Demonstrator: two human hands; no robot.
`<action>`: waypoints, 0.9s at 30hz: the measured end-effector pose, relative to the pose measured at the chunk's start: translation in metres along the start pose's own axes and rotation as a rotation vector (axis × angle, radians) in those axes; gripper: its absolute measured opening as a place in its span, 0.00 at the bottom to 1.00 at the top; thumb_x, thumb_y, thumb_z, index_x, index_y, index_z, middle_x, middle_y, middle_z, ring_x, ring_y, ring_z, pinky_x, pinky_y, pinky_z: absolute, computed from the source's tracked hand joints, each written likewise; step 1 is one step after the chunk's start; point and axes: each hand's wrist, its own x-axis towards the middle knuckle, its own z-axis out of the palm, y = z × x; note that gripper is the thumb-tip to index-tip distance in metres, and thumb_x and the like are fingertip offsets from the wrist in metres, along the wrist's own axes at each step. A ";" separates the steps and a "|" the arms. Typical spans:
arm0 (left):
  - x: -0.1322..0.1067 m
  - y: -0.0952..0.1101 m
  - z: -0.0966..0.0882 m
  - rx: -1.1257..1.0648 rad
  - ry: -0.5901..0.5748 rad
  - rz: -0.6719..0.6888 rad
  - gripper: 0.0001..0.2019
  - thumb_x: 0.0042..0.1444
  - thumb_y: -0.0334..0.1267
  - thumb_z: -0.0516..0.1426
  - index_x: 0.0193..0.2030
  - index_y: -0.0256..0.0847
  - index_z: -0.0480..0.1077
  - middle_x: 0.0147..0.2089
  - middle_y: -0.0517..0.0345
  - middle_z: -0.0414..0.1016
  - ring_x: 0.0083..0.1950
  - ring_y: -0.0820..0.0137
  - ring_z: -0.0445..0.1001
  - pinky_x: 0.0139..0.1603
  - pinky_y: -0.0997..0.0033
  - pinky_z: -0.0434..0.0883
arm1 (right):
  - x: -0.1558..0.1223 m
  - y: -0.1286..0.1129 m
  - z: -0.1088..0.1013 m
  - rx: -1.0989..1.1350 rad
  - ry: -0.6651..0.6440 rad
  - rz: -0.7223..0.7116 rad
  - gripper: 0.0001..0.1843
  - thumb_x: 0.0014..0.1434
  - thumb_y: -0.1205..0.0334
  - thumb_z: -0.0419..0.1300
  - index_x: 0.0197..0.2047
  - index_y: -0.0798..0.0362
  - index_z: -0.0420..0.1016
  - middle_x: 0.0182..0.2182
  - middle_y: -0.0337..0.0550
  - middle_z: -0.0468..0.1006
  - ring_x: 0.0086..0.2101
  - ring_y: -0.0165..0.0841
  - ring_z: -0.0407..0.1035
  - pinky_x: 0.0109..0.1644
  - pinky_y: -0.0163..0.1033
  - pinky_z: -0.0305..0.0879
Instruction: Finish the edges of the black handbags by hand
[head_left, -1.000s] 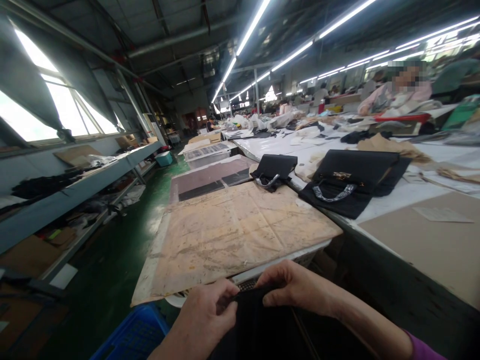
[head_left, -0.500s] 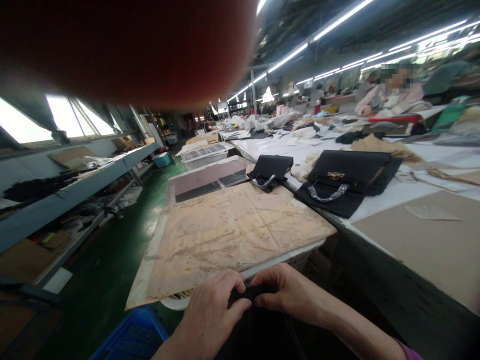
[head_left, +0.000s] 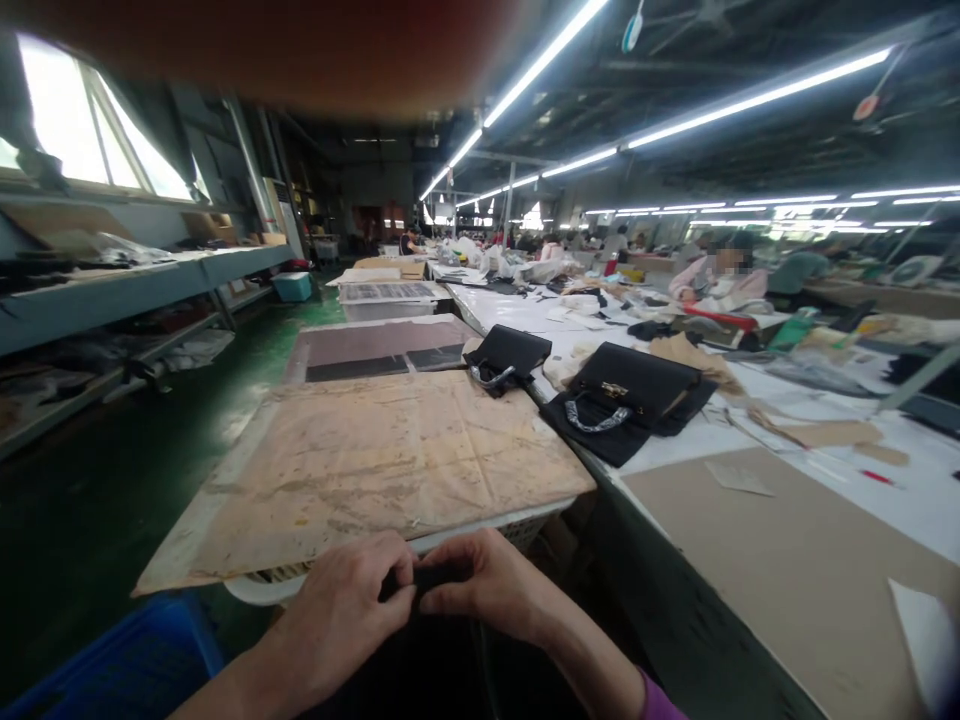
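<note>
At the bottom of the head view, my left hand and my right hand are close together, each pinching the edge of a piece of black material. Its lower part is lost in the dark, so I cannot make out its full shape. Just beyond my hands lies a worn tan board on a white plastic basket. Right of the board, a large black handbag with a wrapped handle rests on the white table. A smaller black handbag sits at the board's far right corner.
A blue crate stands on the floor at lower left. On the right, the white table carries a grey-brown sheet and scraps. A shelf bench runs along the left wall. A person in pink sits farther back. A dark blur covers the top left.
The view has tilted up and turned right, so the scene sits further left. Both hands keep their pinch on the black material, with little change in their grip.
</note>
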 end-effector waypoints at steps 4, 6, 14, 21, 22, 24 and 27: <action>-0.002 -0.003 0.003 0.005 0.000 -0.025 0.05 0.53 0.31 0.52 0.29 0.41 0.68 0.32 0.62 0.75 0.36 0.67 0.72 0.38 0.68 0.59 | 0.000 0.003 0.001 0.034 0.008 0.027 0.18 0.50 0.58 0.73 0.45 0.47 0.85 0.39 0.36 0.85 0.42 0.39 0.76 0.48 0.39 0.68; -0.003 -0.004 0.004 0.023 -0.004 -0.040 0.06 0.53 0.32 0.52 0.29 0.41 0.68 0.32 0.61 0.75 0.36 0.66 0.71 0.38 0.68 0.59 | -0.001 0.003 0.002 0.047 0.017 0.041 0.19 0.50 0.57 0.73 0.46 0.48 0.84 0.40 0.37 0.85 0.42 0.40 0.76 0.49 0.39 0.68; -0.006 -0.001 0.002 -0.014 0.025 -0.048 0.05 0.52 0.31 0.52 0.26 0.41 0.66 0.30 0.62 0.75 0.35 0.68 0.72 0.36 0.69 0.59 | 0.000 -0.002 0.003 0.095 0.006 0.049 0.14 0.51 0.62 0.71 0.43 0.48 0.86 0.36 0.36 0.85 0.39 0.38 0.76 0.47 0.38 0.68; -0.004 0.000 0.005 -0.068 0.079 -0.105 0.05 0.50 0.29 0.54 0.26 0.41 0.69 0.33 0.60 0.78 0.37 0.66 0.74 0.38 0.70 0.62 | 0.001 -0.009 0.004 0.086 -0.003 -0.011 0.15 0.52 0.72 0.66 0.41 0.50 0.86 0.30 0.33 0.84 0.32 0.33 0.73 0.38 0.33 0.64; -0.004 -0.001 0.005 -0.061 0.092 -0.104 0.05 0.49 0.29 0.54 0.26 0.41 0.69 0.33 0.59 0.78 0.38 0.66 0.74 0.38 0.70 0.62 | 0.001 -0.009 0.004 0.089 -0.008 -0.014 0.14 0.52 0.72 0.66 0.41 0.50 0.86 0.30 0.33 0.84 0.32 0.33 0.73 0.38 0.33 0.64; -0.005 -0.003 0.006 -0.056 0.111 -0.089 0.05 0.49 0.29 0.54 0.27 0.41 0.70 0.33 0.59 0.78 0.38 0.66 0.74 0.38 0.70 0.61 | 0.001 -0.010 0.004 0.091 -0.016 -0.017 0.13 0.53 0.69 0.67 0.42 0.49 0.86 0.32 0.34 0.84 0.34 0.34 0.73 0.39 0.33 0.64; -0.007 -0.004 0.006 -0.055 0.104 -0.065 0.06 0.52 0.31 0.54 0.29 0.41 0.71 0.32 0.60 0.77 0.37 0.66 0.73 0.37 0.70 0.60 | -0.001 -0.015 0.005 0.060 -0.005 -0.028 0.10 0.56 0.64 0.67 0.41 0.49 0.86 0.33 0.34 0.84 0.35 0.34 0.73 0.39 0.33 0.64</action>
